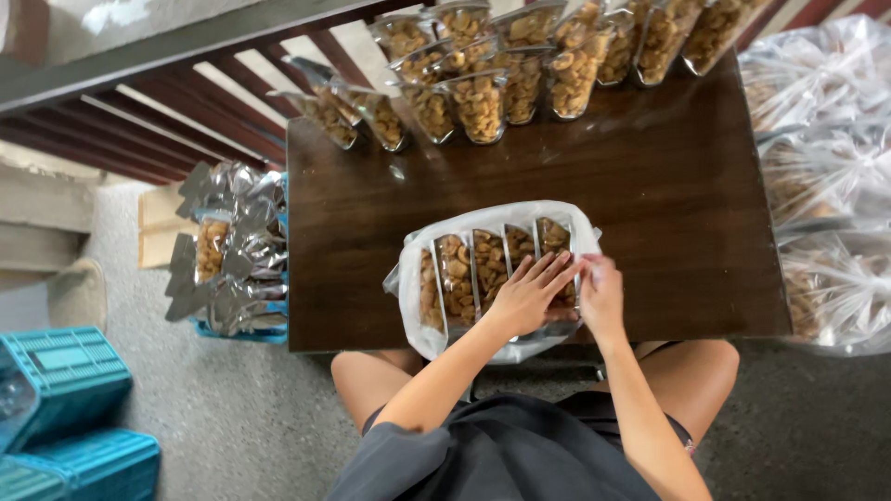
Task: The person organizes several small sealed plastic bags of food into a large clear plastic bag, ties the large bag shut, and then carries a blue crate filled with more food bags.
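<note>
Pouches of cashews (487, 269), five seen side by side, are packed in a white plastic bag (413, 278) at the near edge of the dark wooden bench (650, 204). Each pouch's long axis is run away from the person, tops pointed toward the far edge; the row itself is laid left to right. Left hand (531, 295) is laid flat over the right-end pouches, fingers spread, nothing clenched. Right hand (601, 295) is set at the bag's right rim; its grip is hidden by the left hand and the bag edge, so closed or released cannot be told. The rightmost pouch is mostly covered. More filled pouches (483, 102) are stood along the far edge, some cut off at the top of view. Clear bulk bags (826, 186) at right are blurred.
</note>
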